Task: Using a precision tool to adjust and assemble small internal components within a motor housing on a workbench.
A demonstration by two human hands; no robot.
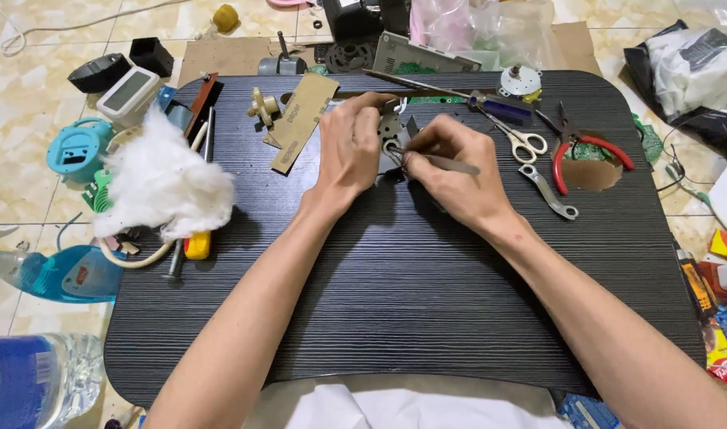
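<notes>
On the dark wood-grain tabletop point(395, 286), my left hand point(349, 147) presses down on a small grey metal part point(390, 127) near the far middle. My right hand point(451, 171) grips metal tweezers point(447, 162), with their tip at that part, right beside my left fingers. Both hands meet over the part and hide most of it.
A strip of sandpaper point(302, 119) and a beige plastic gear point(262, 107) lie left of my hands. Scissors point(521, 141), red-handled pliers point(574, 147) and a small wrench point(548, 191) lie to the right. White stuffing point(163, 183) covers the left edge. Clutter and bottles surround the table.
</notes>
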